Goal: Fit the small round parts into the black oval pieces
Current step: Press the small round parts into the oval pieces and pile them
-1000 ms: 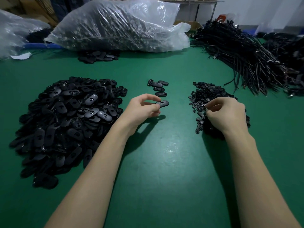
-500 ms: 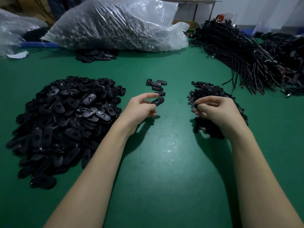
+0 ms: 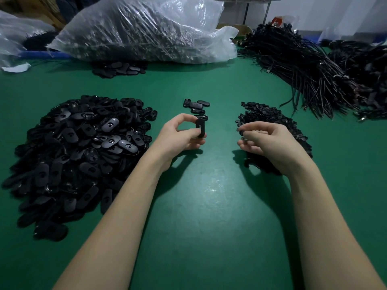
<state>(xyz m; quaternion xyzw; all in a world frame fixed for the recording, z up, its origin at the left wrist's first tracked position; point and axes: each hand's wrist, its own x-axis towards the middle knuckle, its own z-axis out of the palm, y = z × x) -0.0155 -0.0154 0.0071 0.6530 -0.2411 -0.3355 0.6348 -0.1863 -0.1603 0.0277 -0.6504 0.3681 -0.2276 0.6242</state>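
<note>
The right hand [image 3: 270, 143] hides the near part of the round-parts pile [image 3: 263, 114] — what its fingertips pinch is too small to tell. Both forearms run off the bottom edge. The cords [image 3: 314, 65] leave the frame at right — bag [image 3: 142, 28] contents are blurred.

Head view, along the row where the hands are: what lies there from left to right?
Big heap of black oval plastic pieces → left hand pinching one black oval piece → right hand pinching a small round part → heap of small black round parts.
</note>
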